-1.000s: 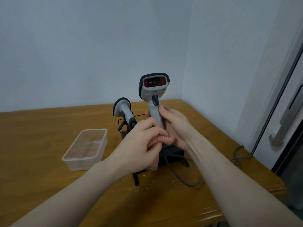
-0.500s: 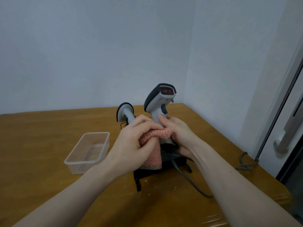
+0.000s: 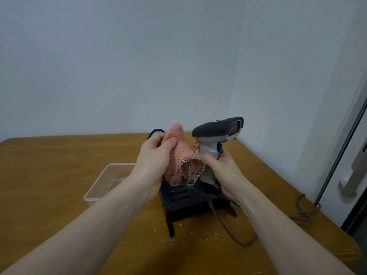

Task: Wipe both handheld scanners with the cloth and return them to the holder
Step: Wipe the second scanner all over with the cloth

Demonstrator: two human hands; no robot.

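Note:
My right hand (image 3: pixel 222 169) grips the handle of a grey and black handheld scanner (image 3: pixel 217 133), held upright above the black holder (image 3: pixel 186 201) with its window facing right. My left hand (image 3: pixel 156 155) is closed on a pink knitted cloth (image 3: pixel 179 153) with a checked border, lifted just left of the scanner and apart from its head. The second scanner (image 3: pixel 155 132) stands in the holder behind my left hand; only the dark top of its head shows. A grey cable (image 3: pixel 224 225) runs from the held scanner across the table.
A clear plastic tub (image 3: pixel 107 183) sits on the wooden table (image 3: pixel 59 175) to the left of the holder. Crumbs lie in front of the holder. The table's right edge is close, with a cable loop (image 3: pixel 301 211) and a door with a metal handle (image 3: pixel 351 175) beyond.
The scanner has turned from facing me to facing right. My left hand has lifted the cloth off the handle and raised it beside the scanner's head.

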